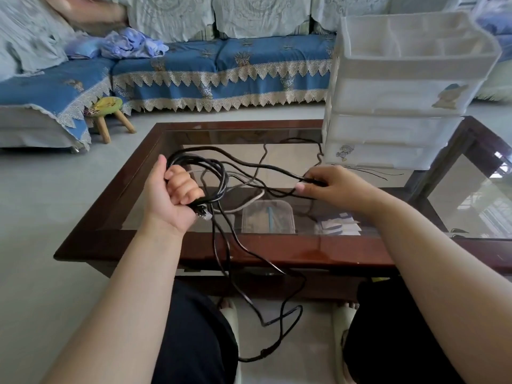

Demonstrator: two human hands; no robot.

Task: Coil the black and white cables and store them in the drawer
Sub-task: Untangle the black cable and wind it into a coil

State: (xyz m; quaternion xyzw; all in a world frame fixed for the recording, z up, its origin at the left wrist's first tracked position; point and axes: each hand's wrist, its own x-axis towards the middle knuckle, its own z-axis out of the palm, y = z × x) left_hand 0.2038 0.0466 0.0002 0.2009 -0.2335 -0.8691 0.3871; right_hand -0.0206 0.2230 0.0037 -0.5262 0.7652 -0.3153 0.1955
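The left hand has its fingers curled tightly around several loops of the thin black rubber cable, with the plug end protruding below the fist at 6 o'clock. The right hand pinches a single run of the same cable between thumb and fingers, well apart from the left hand at 3 o'clock. Slack cable hangs from the coil over the near edge of the counter, a dark wooden frame with a glass top, and trails to the floor between the person's knees. The thin white cable lies on the glass between the two hands. The white translucent plastic drawer unit stands on the counter at 1 o'clock, all drawers closed.
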